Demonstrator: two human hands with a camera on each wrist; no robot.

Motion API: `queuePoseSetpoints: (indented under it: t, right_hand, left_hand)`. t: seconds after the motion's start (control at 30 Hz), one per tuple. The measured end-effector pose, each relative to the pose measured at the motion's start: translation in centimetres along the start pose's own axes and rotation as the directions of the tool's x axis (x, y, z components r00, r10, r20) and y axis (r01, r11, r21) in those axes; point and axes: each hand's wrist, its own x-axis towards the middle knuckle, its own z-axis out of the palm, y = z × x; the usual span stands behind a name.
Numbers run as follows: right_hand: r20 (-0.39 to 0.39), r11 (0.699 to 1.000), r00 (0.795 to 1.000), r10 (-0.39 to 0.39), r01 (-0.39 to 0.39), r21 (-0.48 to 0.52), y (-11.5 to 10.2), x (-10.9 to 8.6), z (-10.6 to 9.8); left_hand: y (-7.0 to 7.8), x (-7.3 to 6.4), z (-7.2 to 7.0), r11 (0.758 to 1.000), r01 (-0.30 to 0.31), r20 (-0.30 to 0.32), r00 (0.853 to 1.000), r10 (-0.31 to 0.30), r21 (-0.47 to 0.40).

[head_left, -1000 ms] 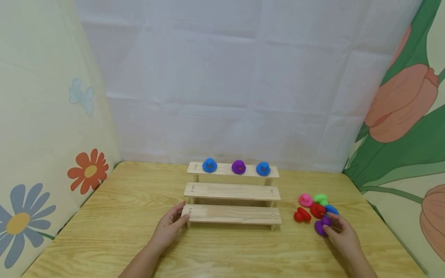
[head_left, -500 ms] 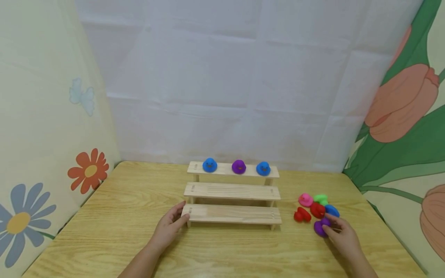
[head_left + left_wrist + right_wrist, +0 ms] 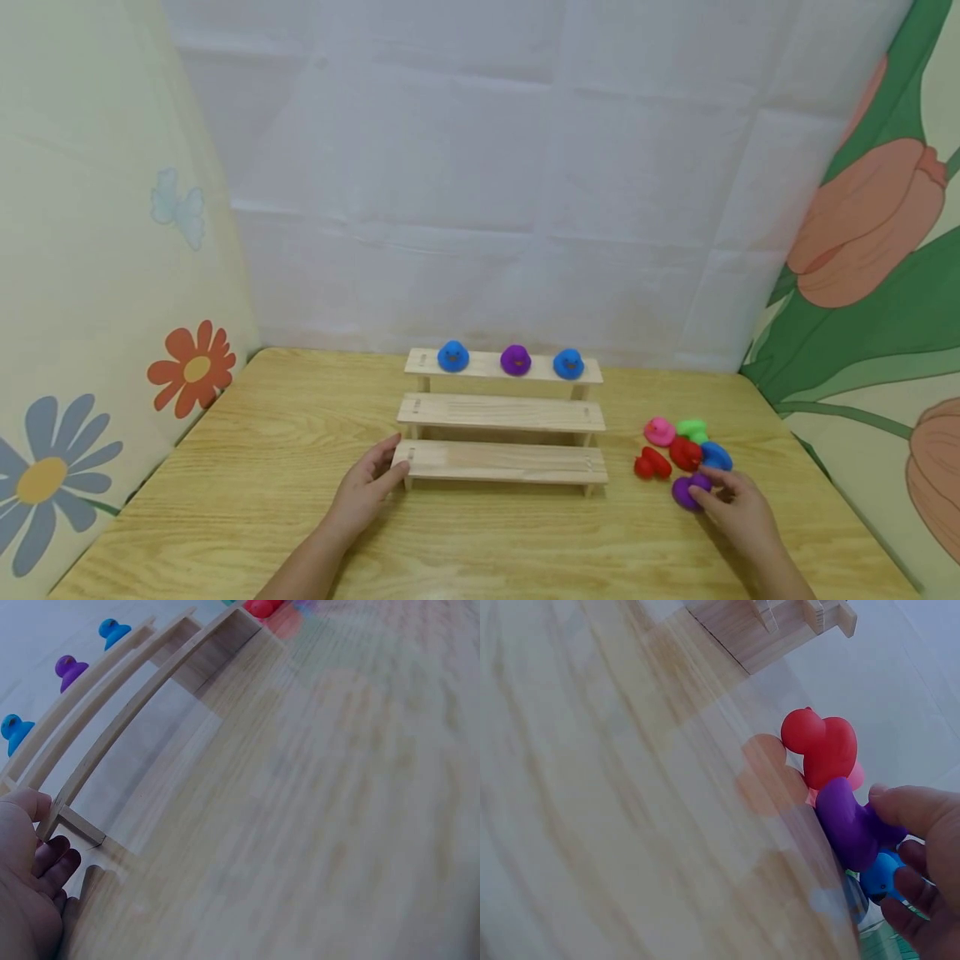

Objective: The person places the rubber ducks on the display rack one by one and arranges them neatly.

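Observation:
At the left end of a three-tier wooden display stand, my left hand grips the lowest step, thumb at its front edge. The left wrist view shows that hand with its other fingers loosely bent below the step. My right hand pinches a purple rubber duck between thumb and fingers, low at the table. In the right wrist view the purple duck lies tipped over, the thumb against it. Blue, purple and blue ducks sit on the top step, facing me.
Beside my right hand lie more ducks: pink, green, red, another red and blue. A white cloth hangs behind the table. Flower-printed panels flank both sides.
The purple duck in my right hand has shifted slightly left and turned, and the right fingers have closed in on it. My left hand and the stand stay put.

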Motion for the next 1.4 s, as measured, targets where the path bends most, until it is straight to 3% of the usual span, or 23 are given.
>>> queuePoseSetpoints:
  t: [0.47,0.8,1.2,1.4]
  right_hand:
    - [0.007,0.998,1.000,0.030,-0.030,0.046,0.16,0.11,0.22]
    - [0.048,1.000,0.999,0.013,-0.013,0.004,0.35,0.38,0.34]
    - [0.034,1.000,0.999,0.013,-0.012,-0.006,0.05,0.30,0.49]
    - [0.078,0.999,0.996,0.036,-0.038,0.028,0.00,0.04,0.24]
  left_hand:
    - [0.03,-0.11,-0.03,1.000,-0.002,-0.001,1.000,0.002,0.003]
    - [0.01,-0.04,-0.03,1.000,0.003,0.002,1.000,-0.003,-0.003]
    - [0.02,-0.16,-0.15,1.000,-0.009,0.011,1.000,0.009,-0.002]
    - [0.03,-0.17,-0.13,1.000,-0.016,0.015,1.000,0.016,0.003]
